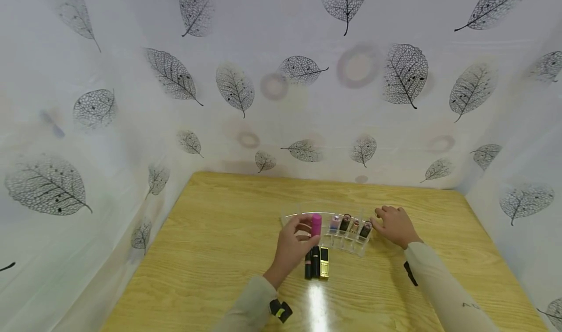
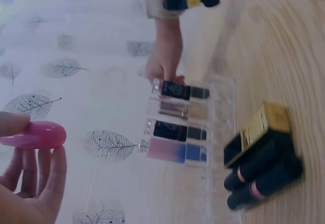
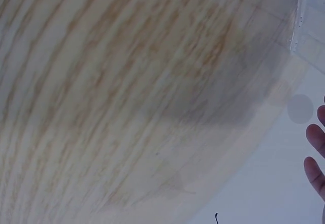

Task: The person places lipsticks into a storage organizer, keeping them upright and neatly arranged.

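Observation:
My left hand [image 1: 291, 245] pinches a bright pink lipstick tube [image 1: 316, 225] upright between thumb and fingers, over the left part of a clear, curved lipstick holder [image 1: 362, 249]. The glossy pink tube also shows in the left wrist view. Several lipsticks stand in the holder's right part, among them a pink-and-blue one [image 2: 166, 150] and a black one [image 2: 171, 89]. My right hand [image 1: 395, 226] is at the holder's right end, fingers loosely bent and gripping nothing; whether its thumb touches the holder, I cannot tell. Only some fingertips [image 3: 316, 138] show in the right wrist view.
In front of the holder, two black lipsticks [image 1: 315, 262] and a gold-and-black lipstick [image 1: 324, 263] lie side by side on the wooden table [image 1: 210, 254]. A white sheet with a leaf print [image 1: 281, 112] hangs behind the table and along its sides.

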`<state>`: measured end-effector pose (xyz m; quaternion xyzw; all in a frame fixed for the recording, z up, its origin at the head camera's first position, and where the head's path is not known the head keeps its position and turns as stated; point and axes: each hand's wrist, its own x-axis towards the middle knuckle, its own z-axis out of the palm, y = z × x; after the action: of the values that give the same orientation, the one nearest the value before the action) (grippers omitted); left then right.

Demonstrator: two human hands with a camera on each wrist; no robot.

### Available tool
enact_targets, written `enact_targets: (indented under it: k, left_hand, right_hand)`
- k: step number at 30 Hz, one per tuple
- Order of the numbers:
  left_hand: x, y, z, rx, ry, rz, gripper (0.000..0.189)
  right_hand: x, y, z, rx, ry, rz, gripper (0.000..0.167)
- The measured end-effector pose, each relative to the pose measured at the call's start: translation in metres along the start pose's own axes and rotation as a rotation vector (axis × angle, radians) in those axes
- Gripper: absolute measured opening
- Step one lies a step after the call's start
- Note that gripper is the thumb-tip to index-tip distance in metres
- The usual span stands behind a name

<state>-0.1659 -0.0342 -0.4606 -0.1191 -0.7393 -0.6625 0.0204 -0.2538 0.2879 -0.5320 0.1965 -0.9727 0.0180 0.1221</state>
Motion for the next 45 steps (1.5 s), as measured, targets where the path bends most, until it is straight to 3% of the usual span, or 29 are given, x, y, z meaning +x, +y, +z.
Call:
enact_targets:
  k: [4, 7, 13, 18, 23, 27, 31, 37, 45]
  left_hand:
    - [0.004, 0.002, -0.001, -0.108, -0.056, -0.140, 0.040]
    - [0.005, 0.004, -0.002, -0.150, -0.082, -0.198, 0.041]
    - [0.006, 0.003, -0.003, -0.143, -0.100, -0.221, 0.043]
    - [0.005, 0.003, -0.002, -0.145, -0.097, -0.235, 0.042]
    - [0.004, 0.003, -0.003, -0.153, -0.098, -0.256, 0.041]
    - [0.002, 0.005, -0.004, -0.158, -0.102, -0.248, 0.042]
    - [0.001, 0.007, -0.005, -0.157, -0.109, -0.239, 0.041]
    - [0.000, 0.010, -0.005, -0.168, -0.120, -0.219, 0.040]
    - [0.001, 0.007, -0.004, -0.160, -0.128, -0.221, 0.038]
  right_hand:
    - [0.000, -0.001, -0.001, -0.007, -0.007, 0.005, 0.028]
    - [0.000, -0.001, -0.003, -0.002, -0.026, 0.020, 0.031]
    - [0.001, -0.003, -0.013, 0.000, -0.026, 0.037, 0.030]
    - [0.006, -0.010, -0.037, 0.009, 0.134, 0.009, 0.025]
    - [0.014, -0.036, -0.075, 0.046, 0.320, -0.123, 0.022]
    - [0.017, -0.071, -0.106, 0.139, 0.404, -0.283, 0.022]
    - [0.015, -0.105, -0.125, 0.249, 0.419, -0.418, 0.038]
    - [0.014, -0.135, -0.129, 0.391, 0.381, -0.521, 0.022]
    - [0.018, -0.154, -0.127, 0.213, 0.425, -0.674, 0.040]
